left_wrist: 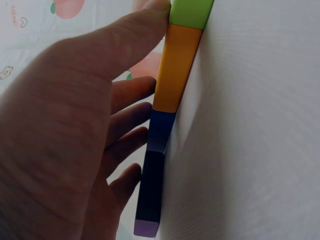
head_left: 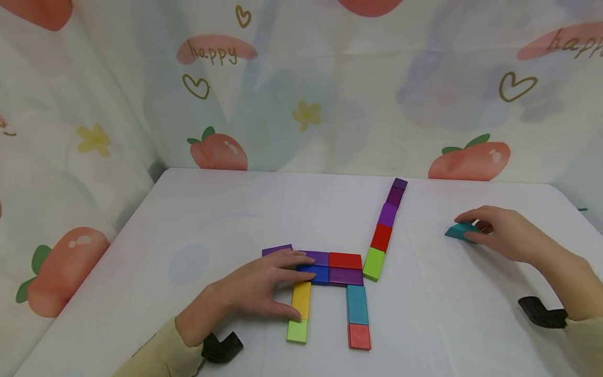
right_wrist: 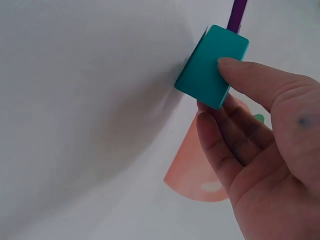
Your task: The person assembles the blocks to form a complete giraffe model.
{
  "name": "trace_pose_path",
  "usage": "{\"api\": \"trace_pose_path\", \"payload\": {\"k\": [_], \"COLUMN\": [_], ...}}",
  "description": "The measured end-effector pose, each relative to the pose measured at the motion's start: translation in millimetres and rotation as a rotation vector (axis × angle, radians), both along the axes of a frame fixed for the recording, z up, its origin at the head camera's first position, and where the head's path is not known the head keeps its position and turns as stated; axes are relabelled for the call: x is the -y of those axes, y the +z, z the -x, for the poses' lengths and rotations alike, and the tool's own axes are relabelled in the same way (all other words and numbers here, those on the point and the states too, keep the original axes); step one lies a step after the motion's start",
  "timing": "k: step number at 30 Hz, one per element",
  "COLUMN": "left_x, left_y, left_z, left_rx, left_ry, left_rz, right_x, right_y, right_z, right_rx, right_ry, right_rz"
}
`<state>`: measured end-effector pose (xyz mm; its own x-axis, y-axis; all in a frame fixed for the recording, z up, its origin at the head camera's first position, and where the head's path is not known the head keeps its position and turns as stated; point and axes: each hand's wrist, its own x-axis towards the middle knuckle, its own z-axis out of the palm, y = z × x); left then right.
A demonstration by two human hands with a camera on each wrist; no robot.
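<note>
My right hand (head_left: 511, 233) pinches a teal block (right_wrist: 212, 65) between thumb and fingers, just over the table's right side; in the head view the block is tilted. My left hand (head_left: 261, 285) lies spread over the left part of a flat figure of coloured tiles. Its fingertips touch the blue tile (head_left: 314, 274) and the purple tile (head_left: 317, 258), its thumb the yellow tile (head_left: 301, 301) near a green tile (head_left: 297, 332). Farther right in the figure are a red tile (head_left: 345, 260), a purple tile (head_left: 346, 276), a teal tile (head_left: 357, 305) and a coral tile (head_left: 360, 336).
A slanted row runs back from the figure's right corner: a green tile (head_left: 374, 264), a red tile (head_left: 381, 237), a purple tile (head_left: 388, 214) and darker ones. Another purple tile (head_left: 277, 250) pokes out behind my left hand. Patterned cloth (head_left: 358, 78) hangs behind the white table (head_left: 226, 204).
</note>
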<state>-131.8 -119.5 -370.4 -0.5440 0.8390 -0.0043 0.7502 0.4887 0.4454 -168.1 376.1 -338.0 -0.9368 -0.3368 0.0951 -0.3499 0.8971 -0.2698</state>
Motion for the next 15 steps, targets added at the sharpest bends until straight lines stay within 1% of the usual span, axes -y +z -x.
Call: {"api": "trace_pose_path", "payload": {"k": [4,10,15], "left_x": [0.1,0.4,0.7], "left_y": [-0.5,-1.0,-1.4], "left_z": [-0.6,-0.8,-0.6], "left_rx": [0.009,0.011,0.01], "left_ry": [0.006,0.009,0.007], "left_rz": [0.004,0.004,-0.001], "right_x": [9,24,36], "right_y": [2.7,7.6,8.3], "right_z": [12.8,33.7,50.8], "right_rx": [-0.01,0.026,0.048], "right_ry": [-0.015,-0.062,-0.11], "right_rz": [0.013,0.036,0.065]}}
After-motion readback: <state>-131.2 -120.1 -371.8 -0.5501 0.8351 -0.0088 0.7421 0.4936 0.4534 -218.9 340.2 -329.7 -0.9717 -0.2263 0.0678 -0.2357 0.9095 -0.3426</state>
